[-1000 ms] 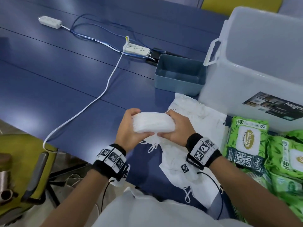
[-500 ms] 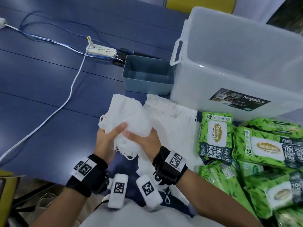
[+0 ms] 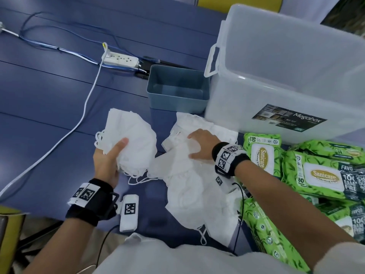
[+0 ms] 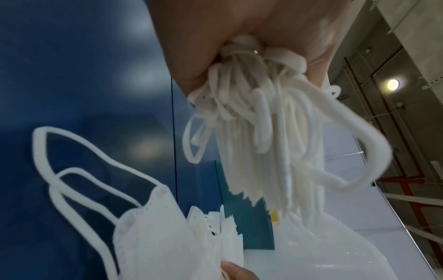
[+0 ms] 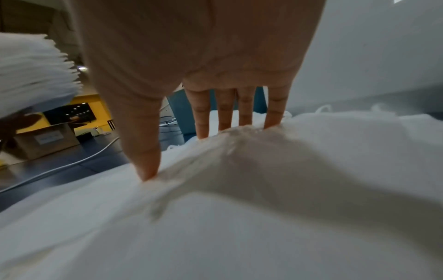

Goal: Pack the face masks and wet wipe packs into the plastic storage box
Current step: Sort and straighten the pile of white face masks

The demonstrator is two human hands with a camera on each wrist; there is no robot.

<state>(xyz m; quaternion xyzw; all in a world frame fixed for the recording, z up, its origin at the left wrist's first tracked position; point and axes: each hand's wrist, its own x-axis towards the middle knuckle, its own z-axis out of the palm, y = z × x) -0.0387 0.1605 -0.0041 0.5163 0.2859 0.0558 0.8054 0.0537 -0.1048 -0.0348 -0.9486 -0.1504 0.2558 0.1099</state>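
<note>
White masks gathered beside the storage box

White face masks lie heaped on the blue table [image 3: 49, 107]; the right hand [image 3: 200, 144] presses this mask pile [image 3: 189, 180] with fingers [image 5: 275, 106] straight and slightly spread; the left hand [image 3: 107, 161] clamps a mask bundle [image 3: 134, 141] by its ear loops [image 4: 258, 117]; green wipe packs [image 3: 320, 175] lie right; beyond stand a small blue tub [image 3: 177, 104] and the clear storage box [image 3: 280, 91].

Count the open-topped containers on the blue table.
2: a small grey-blue plastic bin behind the masks, and a large translucent plastic storage box touching its right side. Neither shows anything inside.
</note>
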